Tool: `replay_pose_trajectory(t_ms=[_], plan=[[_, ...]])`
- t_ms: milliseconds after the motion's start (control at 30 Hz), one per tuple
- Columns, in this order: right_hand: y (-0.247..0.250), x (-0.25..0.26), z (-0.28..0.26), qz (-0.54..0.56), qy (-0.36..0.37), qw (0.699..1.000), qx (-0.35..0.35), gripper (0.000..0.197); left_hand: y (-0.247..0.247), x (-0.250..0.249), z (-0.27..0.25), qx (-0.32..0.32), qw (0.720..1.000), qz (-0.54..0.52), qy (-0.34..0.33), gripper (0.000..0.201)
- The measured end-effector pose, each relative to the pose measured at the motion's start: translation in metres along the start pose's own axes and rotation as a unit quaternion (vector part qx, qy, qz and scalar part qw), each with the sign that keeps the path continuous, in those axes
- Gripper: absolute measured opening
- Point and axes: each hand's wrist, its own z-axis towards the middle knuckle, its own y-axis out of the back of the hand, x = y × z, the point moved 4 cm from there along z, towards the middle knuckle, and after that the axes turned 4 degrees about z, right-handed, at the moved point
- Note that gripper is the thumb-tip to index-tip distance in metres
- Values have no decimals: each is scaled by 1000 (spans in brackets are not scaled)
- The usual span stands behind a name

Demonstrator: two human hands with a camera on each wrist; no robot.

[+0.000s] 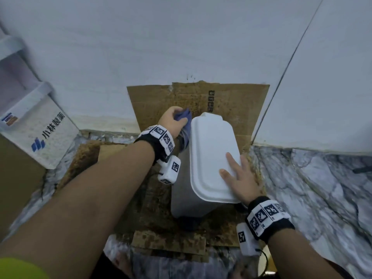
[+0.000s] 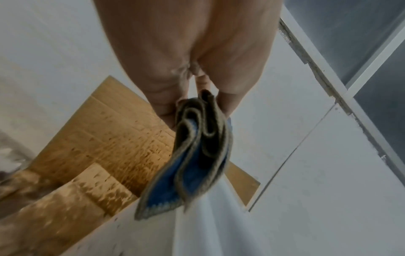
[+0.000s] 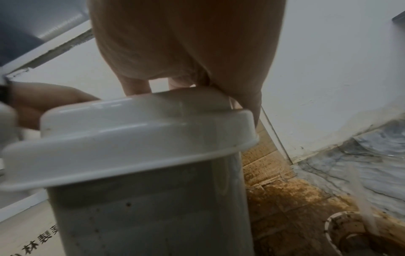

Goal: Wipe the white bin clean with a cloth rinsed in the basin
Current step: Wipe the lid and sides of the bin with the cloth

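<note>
We wear a black band [image 1: 159, 141] on the left wrist, ringed with white tiles printed in black square codes; at its 5 o'clock hangs a white camera block [image 1: 170, 170] bearing one code. The right wrist carries a matching band [image 1: 268, 216], with its block [image 1: 246, 239] at 7 o'clock trailing a thin black cable [image 1: 263, 258]. A yellow-green sleeve [image 1: 20, 268] shows

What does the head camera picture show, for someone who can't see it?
A left hand holds a blue cloth against the side of a white bin, while the right hand rests flat on its lid. The bin stands on stained cardboard by a white wall.
</note>
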Motion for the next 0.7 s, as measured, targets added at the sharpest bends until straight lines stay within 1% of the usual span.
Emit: replay_pose_trajectory(t_ms=[67, 200, 333, 433, 500, 600, 700], plan=[[-3, 3, 0, -14, 4, 1000, 9, 66, -4, -4, 25, 11, 999, 35, -7, 35], [-11, 7, 4, -18, 16, 1000, 12, 67, -20, 0, 58, 65, 990, 119, -29, 34], [-15, 10, 9, -22, 27, 999, 8, 68, -30, 3, 70, 92, 987, 131, -32, 35], [-15, 11, 11, -18, 25, 999, 12, 70, -33, 6, 64, 120, 980, 153, -40, 36], [-17, 12, 12, -11, 24, 1000, 16, 71, -32, 8, 55, 117, 980, 158, -43, 36], [-20, 15, 14, -10, 25, 999, 17, 73, -27, 15, 34, 115, 982, 147, -40, 37], [-23, 17, 14, -20, 23, 999, 9, 70, -24, 20, 4, 124, 983, 124, -50, 37]])
